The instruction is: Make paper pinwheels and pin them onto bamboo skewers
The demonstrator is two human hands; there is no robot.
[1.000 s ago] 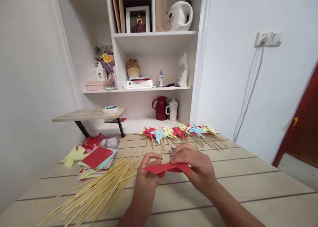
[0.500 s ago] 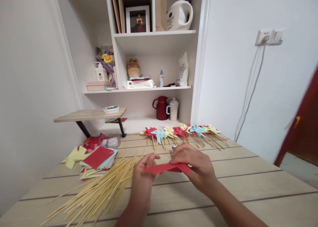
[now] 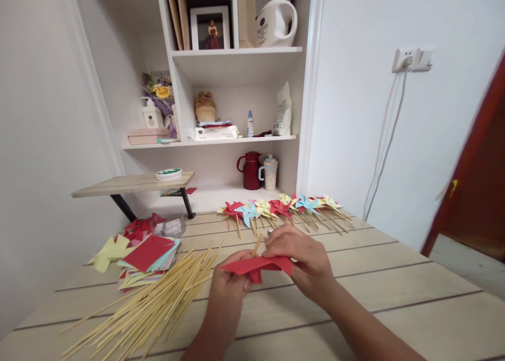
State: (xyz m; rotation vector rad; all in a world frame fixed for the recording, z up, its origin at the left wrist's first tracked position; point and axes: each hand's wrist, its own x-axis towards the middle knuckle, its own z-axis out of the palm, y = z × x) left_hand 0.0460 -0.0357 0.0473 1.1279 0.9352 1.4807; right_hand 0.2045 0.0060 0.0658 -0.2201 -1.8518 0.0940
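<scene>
A red paper pinwheel (image 3: 256, 265) is held above the table, seen nearly edge-on. My right hand (image 3: 302, 253) pinches its right side, fingers over the top edge. My left hand (image 3: 231, 282) is closed beneath and behind its left part, round a thin wooden stick (image 3: 258, 243) whose end pokes up behind the paper. The paper hides where stick and pinwheel meet, and part of my left fingers. Behind my right fingers shows a sliver of a small grey object (image 3: 270, 232), too covered to name.
Loose wooden sticks (image 3: 158, 303) are heaped at left. Beyond them lie a stack of coloured paper squares (image 3: 148, 256), a yellow folded pinwheel (image 3: 110, 251) and a clear box (image 3: 171, 227). Several finished pinwheels (image 3: 280, 208) line the back edge. A small raised shelf (image 3: 118, 186) stands at back left.
The stick's upper end has shifted right and now leans behind the red pinwheel. My left thumb has gone behind the paper, and a red flap hangs lower. The view has turned slightly right.
</scene>
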